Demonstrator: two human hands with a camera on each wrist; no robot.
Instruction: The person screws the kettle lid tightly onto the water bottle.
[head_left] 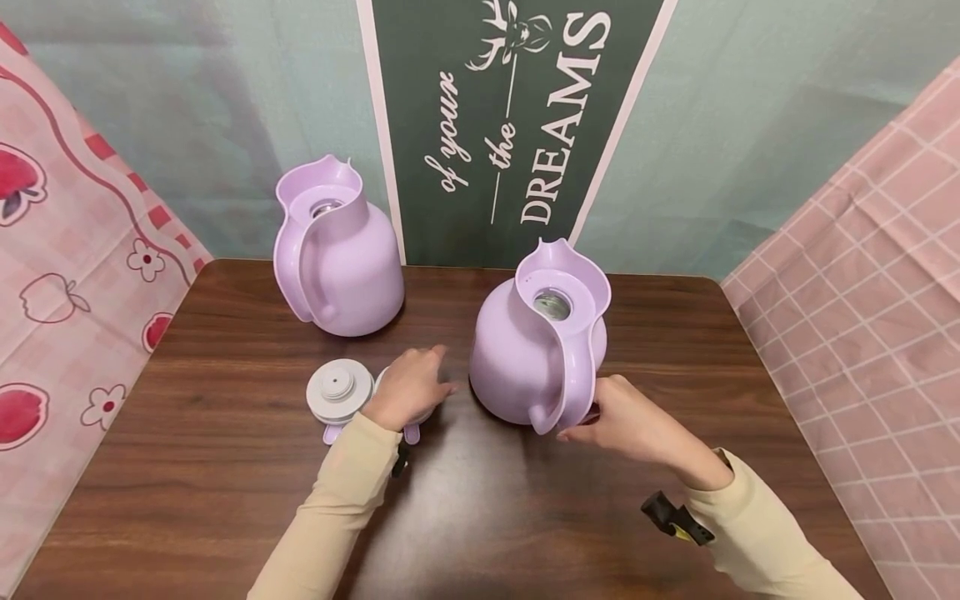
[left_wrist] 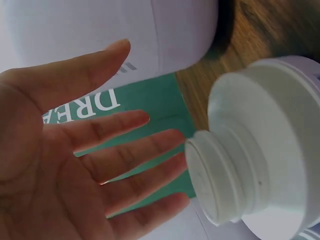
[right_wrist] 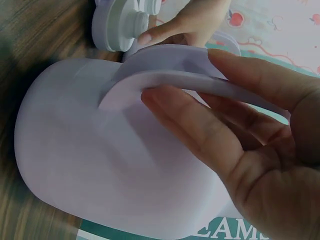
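Note:
A lilac vacuum jug without its lid stands on the table at the right. My right hand holds its handle, with the thumb on one side and fingers curled at the other. My left hand hovers over the lids, its fingers spread and holding nothing. Beside it a lid with a white stopper lies upside down. A second lid is mostly hidden beneath the hand in the head view. In the left wrist view, the fingertips come close to a white stopper.
Another lidless lilac jug stands at the back left of the brown wooden table. Behind the table hangs a cloth with a dark green lettered panel. Patterned pink cloths border both sides.

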